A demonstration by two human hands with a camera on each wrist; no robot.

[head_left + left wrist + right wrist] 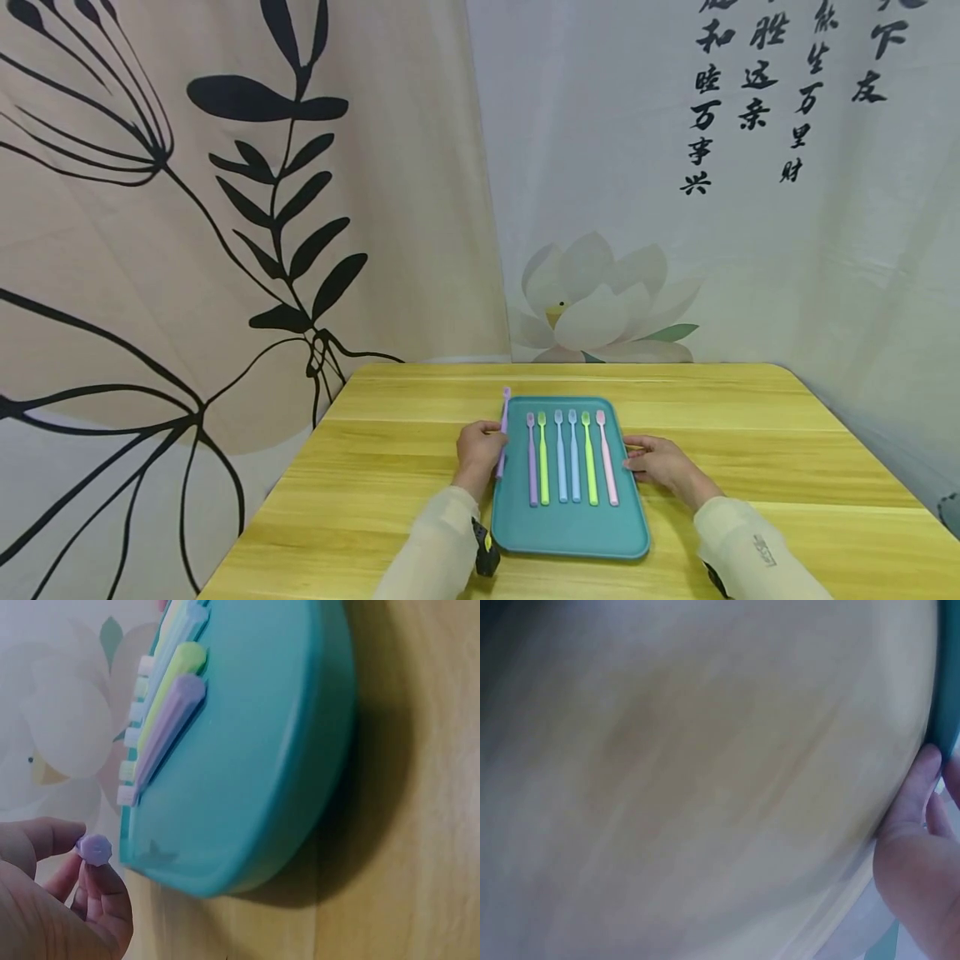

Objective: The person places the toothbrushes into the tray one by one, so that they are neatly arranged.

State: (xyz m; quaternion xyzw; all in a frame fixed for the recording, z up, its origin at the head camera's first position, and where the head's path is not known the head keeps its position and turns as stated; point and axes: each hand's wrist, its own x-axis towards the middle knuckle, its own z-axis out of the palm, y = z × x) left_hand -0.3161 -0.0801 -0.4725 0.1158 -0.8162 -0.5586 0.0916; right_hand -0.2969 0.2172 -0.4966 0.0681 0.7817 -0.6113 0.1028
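In the head view my left hand (478,454) pinches a purple toothbrush (506,408) by its handle, bristle head up, at the left edge of a teal tray (570,533). The left wrist view shows the round handle end (94,850) between thumb and fingers. Several toothbrushes lie side by side on the tray, handles toward me: a purple toothbrush (532,467), green and blue ones, and a pink toothbrush (607,462) at the right. My right hand (667,468) holds the tray's right rim; thumb and fingertips meet it in the right wrist view.
The tray rests on a wood-grain table (405,400). Behind the table hangs a printed cloth (420,208) with dark plants, a pale lotus and written characters. Dark wrist devices, one the left wrist device (486,550), sit at the sleeves.
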